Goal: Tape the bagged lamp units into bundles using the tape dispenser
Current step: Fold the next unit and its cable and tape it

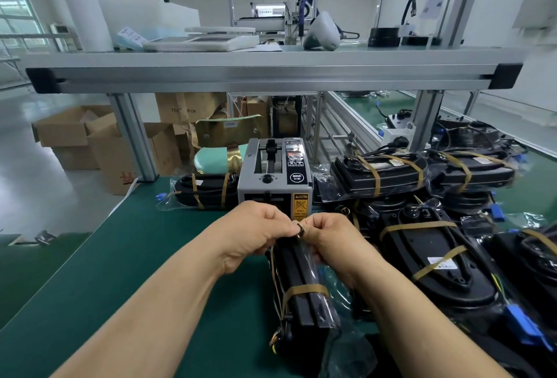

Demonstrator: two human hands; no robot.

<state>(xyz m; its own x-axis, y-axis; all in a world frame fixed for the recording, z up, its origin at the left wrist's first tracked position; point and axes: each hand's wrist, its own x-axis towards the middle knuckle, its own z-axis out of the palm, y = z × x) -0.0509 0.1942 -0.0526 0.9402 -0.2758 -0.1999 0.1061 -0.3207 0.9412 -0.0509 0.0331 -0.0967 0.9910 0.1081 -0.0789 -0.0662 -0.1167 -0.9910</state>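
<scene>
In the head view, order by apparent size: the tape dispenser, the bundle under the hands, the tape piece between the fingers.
1 and 2: the bundle and the tape dispenser look alike; the bundle is nearer the camera, so unranked.
3: the tape piece, clearly smallest.

The tape dispenser (275,172), a grey box with a black knob and a yellow caution label on its front, stands upright at 12 o'clock, just beyond the worked bundle (304,302). That bundle is black lamp units in a clear bag, set on edge, with one brown tape band (306,289) around its near end. A short tape strip (300,230) at its far end is pinched between the left hand (256,233) and right hand (328,236). Taped bundles (437,257) lie piled from 1 to 4 o'clock, and another bundle (208,189) lies at 11 o'clock, just beside the dispenser.
</scene>
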